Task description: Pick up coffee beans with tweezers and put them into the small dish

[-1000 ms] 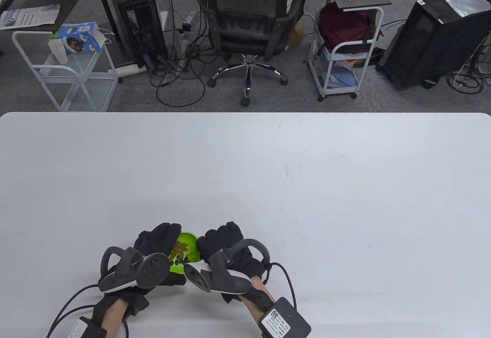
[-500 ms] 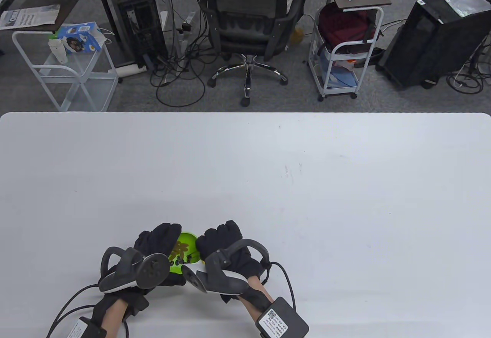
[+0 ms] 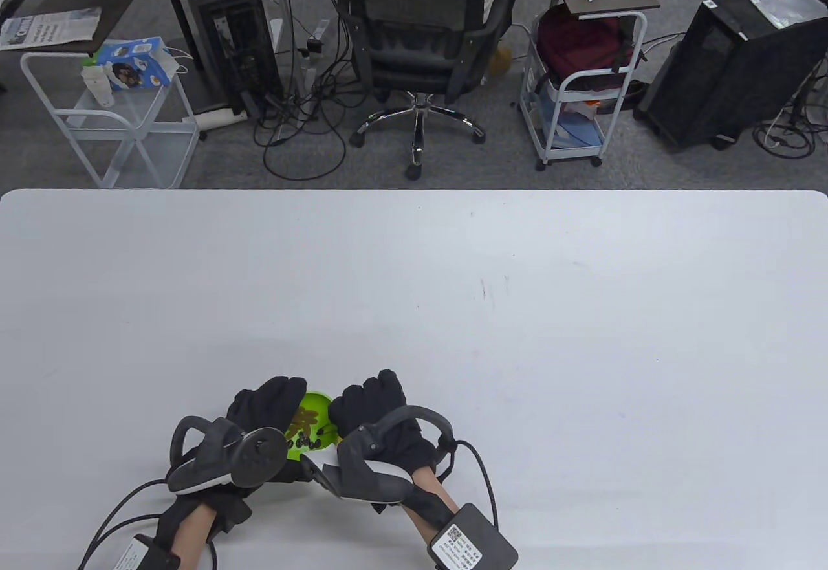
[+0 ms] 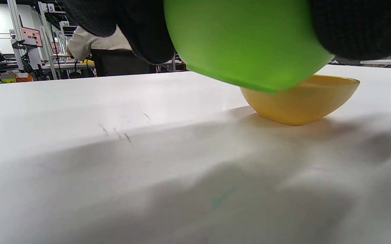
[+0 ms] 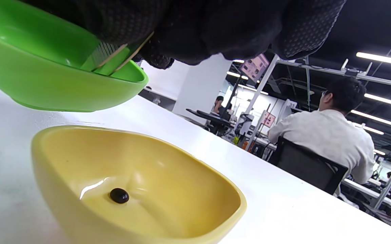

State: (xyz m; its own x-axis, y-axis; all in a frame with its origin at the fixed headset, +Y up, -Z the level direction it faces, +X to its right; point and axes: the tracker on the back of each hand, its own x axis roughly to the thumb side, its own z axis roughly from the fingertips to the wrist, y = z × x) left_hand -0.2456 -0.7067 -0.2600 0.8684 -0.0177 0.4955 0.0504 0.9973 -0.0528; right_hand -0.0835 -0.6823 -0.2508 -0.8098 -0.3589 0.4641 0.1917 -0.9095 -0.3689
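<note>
Tweezers (image 5: 120,56), gripped by the right hand (image 3: 378,411), are dipped for beans into a green bowl (image 3: 317,427) held tilted by the left hand (image 3: 262,405), above the yellow dish (image 5: 137,189).

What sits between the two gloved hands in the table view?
The green bowl with dark coffee beans in it lies between the left hand and the right hand, shown in the table view. The yellow dish appears only in the wrist views.
</note>
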